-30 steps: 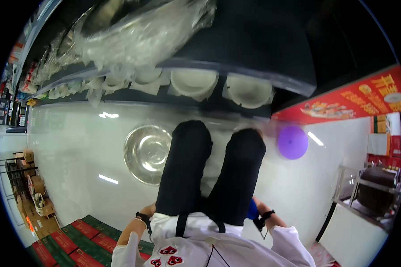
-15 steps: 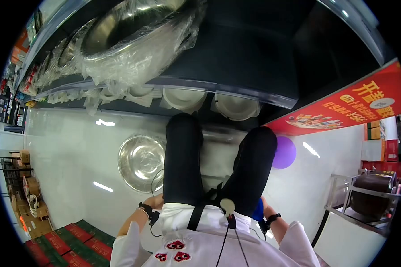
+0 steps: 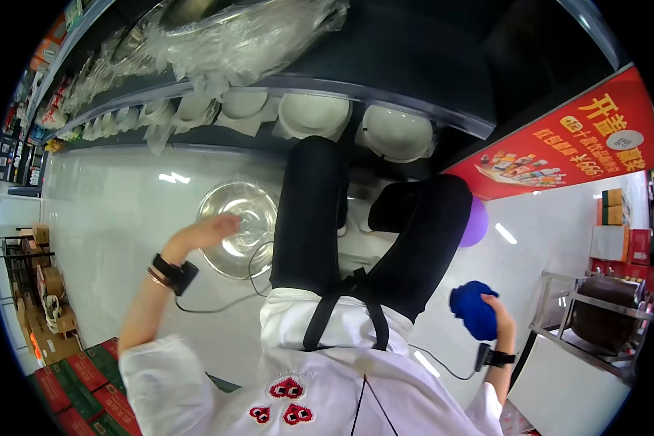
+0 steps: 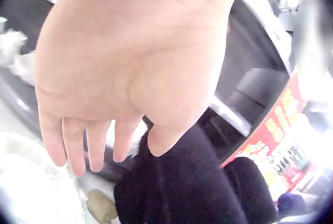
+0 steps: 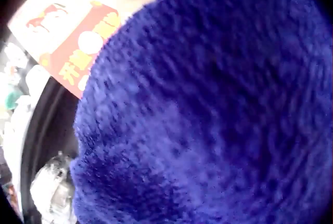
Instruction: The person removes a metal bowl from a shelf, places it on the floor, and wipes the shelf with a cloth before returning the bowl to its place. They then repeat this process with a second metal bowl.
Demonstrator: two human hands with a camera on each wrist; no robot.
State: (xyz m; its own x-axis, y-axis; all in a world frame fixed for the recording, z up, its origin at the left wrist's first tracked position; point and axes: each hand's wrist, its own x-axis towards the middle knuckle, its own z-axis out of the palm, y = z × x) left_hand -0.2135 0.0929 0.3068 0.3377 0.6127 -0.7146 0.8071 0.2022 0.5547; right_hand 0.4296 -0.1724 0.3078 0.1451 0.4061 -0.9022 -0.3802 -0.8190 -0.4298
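Left hand (image 3: 205, 234) has swung outward, fingers extended, seemingly over the steel basin (image 3: 253, 254); right hand (image 3: 504, 321), also farther out, grips a fleecy blue cloth (image 3: 474, 309).

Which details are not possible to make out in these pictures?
Right hand, right wrist view: grip hidden by the blue cloth.
Metal basin, head view: part hidden behind the left hand.
Purple ball, head view: partly behind the right leg.
Plastic-wrapped bundle, head view: cut off by top edge.
Red sign, head view: smallest print too small to read.
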